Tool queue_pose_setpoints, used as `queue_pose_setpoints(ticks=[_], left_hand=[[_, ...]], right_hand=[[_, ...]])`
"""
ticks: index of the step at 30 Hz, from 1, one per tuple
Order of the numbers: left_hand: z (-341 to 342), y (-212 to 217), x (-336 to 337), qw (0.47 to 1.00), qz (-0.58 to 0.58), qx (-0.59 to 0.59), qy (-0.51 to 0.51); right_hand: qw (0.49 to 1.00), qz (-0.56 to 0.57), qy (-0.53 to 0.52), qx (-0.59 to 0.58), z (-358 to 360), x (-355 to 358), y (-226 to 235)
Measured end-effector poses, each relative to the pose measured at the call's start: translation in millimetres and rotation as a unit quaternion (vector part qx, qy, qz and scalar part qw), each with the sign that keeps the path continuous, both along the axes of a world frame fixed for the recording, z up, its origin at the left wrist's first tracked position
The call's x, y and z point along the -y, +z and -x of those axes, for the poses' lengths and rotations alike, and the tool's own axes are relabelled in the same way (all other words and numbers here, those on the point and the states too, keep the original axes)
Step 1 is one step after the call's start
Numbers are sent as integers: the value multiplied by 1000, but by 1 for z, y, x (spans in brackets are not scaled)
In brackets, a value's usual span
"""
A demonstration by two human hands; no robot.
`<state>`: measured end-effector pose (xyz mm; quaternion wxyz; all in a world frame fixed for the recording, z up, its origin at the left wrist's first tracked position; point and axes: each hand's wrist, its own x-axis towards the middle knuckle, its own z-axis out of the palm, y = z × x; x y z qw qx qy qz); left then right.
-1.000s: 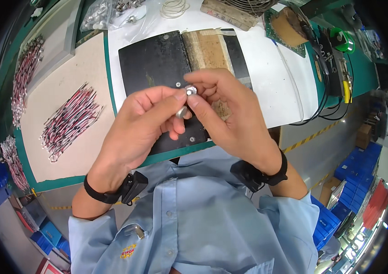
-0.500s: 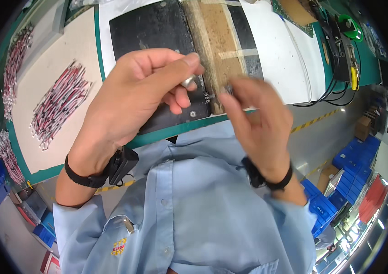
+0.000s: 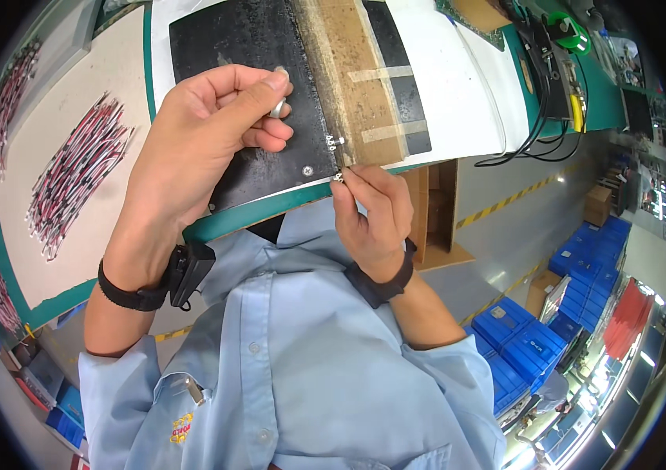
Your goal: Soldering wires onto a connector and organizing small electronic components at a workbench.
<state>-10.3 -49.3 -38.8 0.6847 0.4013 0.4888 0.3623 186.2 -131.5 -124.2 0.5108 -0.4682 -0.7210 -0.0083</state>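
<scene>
My left hand (image 3: 200, 133) is raised over the black board (image 3: 243, 47), thumb and fingers pinched round a small silver cylindrical part (image 3: 277, 108). At the board's near edge, my right hand (image 3: 376, 211) is closed in a pinch. Tiny whitish bits (image 3: 338, 178) show by its fingertips, too small to name, and I cannot make out what it grips. Just above them, several small whitish pieces (image 3: 334, 142) sit along the seam between the black surface and a brown strip (image 3: 352, 63). A screw head (image 3: 307, 170) is set in the board near its front edge.
Bundles of red, black and white wires (image 3: 78, 176) lie on a pale sheet to the left. Black cables (image 3: 537, 153) and a green spool (image 3: 568, 35) are at the right. Blue bins (image 3: 525, 341) stand beyond, on the right. A cardboard box (image 3: 436, 207) is beneath the table edge.
My right hand has come down and left, to the board's near edge. My left hand still pinches the silver part. The whole view has shifted slightly.
</scene>
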Motion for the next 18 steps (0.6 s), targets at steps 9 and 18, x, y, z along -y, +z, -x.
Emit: queue_pose_setpoints(ticks=[9, 18], left_hand=[[0, -1, 0, 1000, -5, -5, -16], [-5, 6, -2, 1000, -9, -18, -22]], right_hand=[[979, 199, 51, 7, -8, 0, 34], [933, 301, 186, -69, -1, -61, 88]])
